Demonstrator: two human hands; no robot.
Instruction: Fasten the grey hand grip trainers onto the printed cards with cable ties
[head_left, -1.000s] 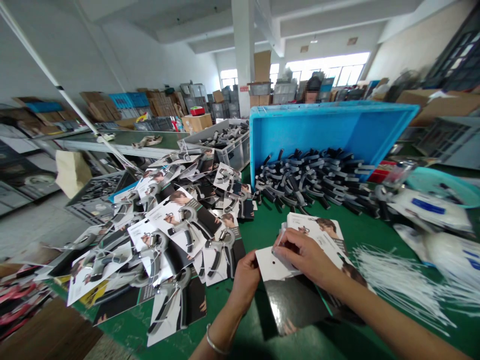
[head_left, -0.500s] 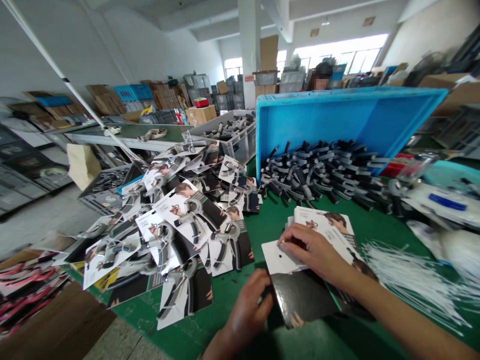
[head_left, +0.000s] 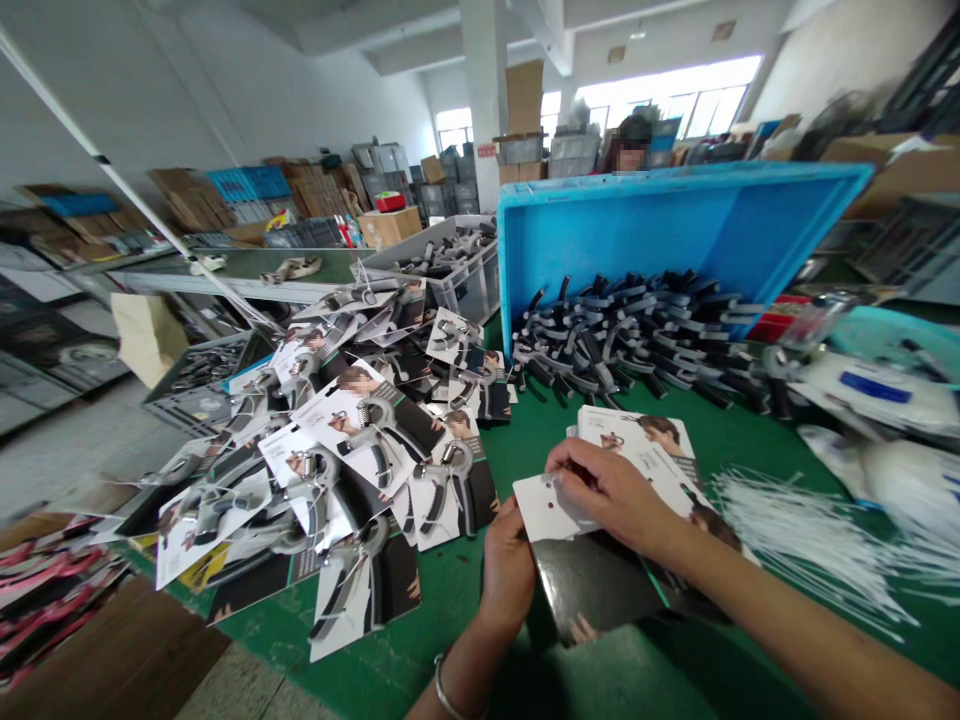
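A printed backing card [head_left: 592, 580], white at its punched end and black below, is tilted up in front of me. My left hand [head_left: 510, 575] grips its left edge, with some fingers hidden behind it. My right hand [head_left: 611, 490] lies over the white end beside the small holes, thumb and fingers pinched together. What is between those fingertips is hidden. Behind this card is a stack of similar cards [head_left: 637, 435]. To the left, hand grips [head_left: 446, 480] fastened on cards lie in an overlapping heap.
A blue crate [head_left: 675, 215] on its side spills loose hand grips [head_left: 615, 335] onto the green table [head_left: 480, 610]. White cable ties [head_left: 810, 540] lie spread on the right, near plastic bags [head_left: 870, 400]. A grey crate [head_left: 457, 290] stands behind the heap. Another person [head_left: 630, 145] is beyond the blue crate.
My left hand has moved up to the card's left edge and taken hold of it. My right hand stays over the punched end, its fingers slightly shifted. The view has shifted slightly.
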